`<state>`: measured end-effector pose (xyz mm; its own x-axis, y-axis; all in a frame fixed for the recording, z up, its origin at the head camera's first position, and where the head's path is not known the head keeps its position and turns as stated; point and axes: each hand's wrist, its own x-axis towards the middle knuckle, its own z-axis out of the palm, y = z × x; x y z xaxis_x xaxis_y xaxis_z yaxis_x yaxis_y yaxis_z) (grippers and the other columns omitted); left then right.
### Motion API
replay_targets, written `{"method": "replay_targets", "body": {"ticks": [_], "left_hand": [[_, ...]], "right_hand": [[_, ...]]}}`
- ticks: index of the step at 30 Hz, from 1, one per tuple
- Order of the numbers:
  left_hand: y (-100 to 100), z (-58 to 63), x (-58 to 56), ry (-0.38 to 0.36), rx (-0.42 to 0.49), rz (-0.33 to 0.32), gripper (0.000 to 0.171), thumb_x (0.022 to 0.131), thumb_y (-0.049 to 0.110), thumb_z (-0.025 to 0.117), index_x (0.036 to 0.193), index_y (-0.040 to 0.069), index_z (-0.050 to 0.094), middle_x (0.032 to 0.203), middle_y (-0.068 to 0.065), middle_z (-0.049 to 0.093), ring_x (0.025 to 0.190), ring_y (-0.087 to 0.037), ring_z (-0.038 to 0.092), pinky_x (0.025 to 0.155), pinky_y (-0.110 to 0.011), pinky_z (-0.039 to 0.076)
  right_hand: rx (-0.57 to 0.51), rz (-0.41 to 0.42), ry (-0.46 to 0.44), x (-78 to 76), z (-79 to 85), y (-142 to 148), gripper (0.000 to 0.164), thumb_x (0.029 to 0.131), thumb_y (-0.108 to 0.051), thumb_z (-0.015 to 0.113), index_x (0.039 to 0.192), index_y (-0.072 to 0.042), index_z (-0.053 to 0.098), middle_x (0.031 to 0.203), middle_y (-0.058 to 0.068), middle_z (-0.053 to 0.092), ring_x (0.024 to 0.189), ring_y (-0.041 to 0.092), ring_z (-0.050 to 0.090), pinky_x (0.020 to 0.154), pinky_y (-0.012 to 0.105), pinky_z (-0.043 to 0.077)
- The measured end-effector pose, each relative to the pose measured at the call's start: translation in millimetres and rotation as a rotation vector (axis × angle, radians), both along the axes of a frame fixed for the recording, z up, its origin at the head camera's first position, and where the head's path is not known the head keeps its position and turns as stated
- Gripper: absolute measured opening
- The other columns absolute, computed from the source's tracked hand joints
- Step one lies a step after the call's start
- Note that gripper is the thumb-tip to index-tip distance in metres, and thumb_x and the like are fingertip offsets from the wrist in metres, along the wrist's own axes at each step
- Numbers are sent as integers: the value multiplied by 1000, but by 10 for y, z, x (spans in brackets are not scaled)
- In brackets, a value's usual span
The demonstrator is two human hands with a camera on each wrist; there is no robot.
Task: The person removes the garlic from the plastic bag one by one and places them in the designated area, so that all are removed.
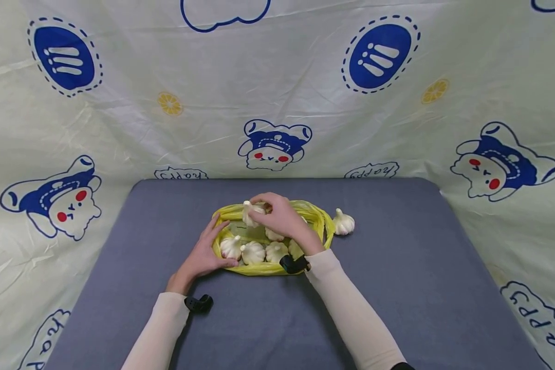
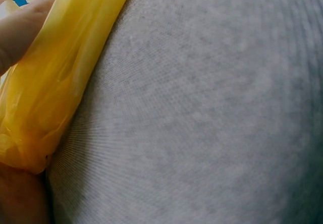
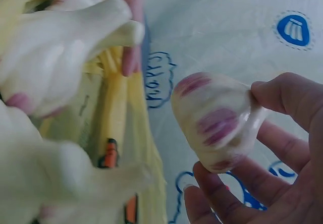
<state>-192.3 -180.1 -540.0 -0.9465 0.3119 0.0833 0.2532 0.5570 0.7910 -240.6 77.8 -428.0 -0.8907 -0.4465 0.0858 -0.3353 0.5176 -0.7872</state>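
Note:
A yellow plastic bag (image 1: 263, 269) lies with its mouth spread wide, and several white garlic bulbs (image 1: 253, 253) sit inside along its near side. My right hand (image 1: 281, 215) pinches one garlic bulb (image 3: 214, 125) between thumb and fingers, above the bag's far left part. Purple patches mark that bulb in the right wrist view. At the bag's left end, my left hand (image 1: 206, 253) holds the rim, its thumb (image 2: 22, 30) over the yellow plastic. My right forearm hides part of the bag's right side.
One garlic bulb (image 1: 344, 222) lies on the grey table cover (image 1: 398, 288), just outside the bag's right end. A pale printed sheet (image 1: 277, 61) hangs behind the table and along its sides.

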Motion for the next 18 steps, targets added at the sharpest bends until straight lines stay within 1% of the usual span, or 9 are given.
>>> {"method": "replay_targets", "body": {"ticks": [5,10,15,18], "left_hand": [[4,-12,28,-10,-2,7,110,69,38,96,159,14,39,175,-8,5,158,-45,6,118,-75,18],[14,-4,31,-5,3,2,111,70,38,96,160,14,37,175,-7,4,158,-45,6,117,-76,18],[12,9,36,0,7,1,110,69,37,96,160,13,38,175,-8,4,158,-45,6,117,-75,19],[12,5,33,5,6,0,110,69,37,96,159,13,38,175,-8,4,158,-45,6,118,-74,19]], "right_hand": [[-64,-61,3,80,81,211,37,98,-35,71,129,-14,71,135,6,66,115,26,64,97,45,56],[-91,-145,20,113,145,453,38,99,-37,69,130,-16,70,136,7,66,117,29,64,95,50,55],[-100,-209,33,132,157,663,39,99,-37,70,131,-14,69,133,8,67,113,29,64,93,49,55],[-113,-234,45,151,151,785,41,100,-34,69,133,-12,68,136,11,65,117,32,64,98,50,55]]}}
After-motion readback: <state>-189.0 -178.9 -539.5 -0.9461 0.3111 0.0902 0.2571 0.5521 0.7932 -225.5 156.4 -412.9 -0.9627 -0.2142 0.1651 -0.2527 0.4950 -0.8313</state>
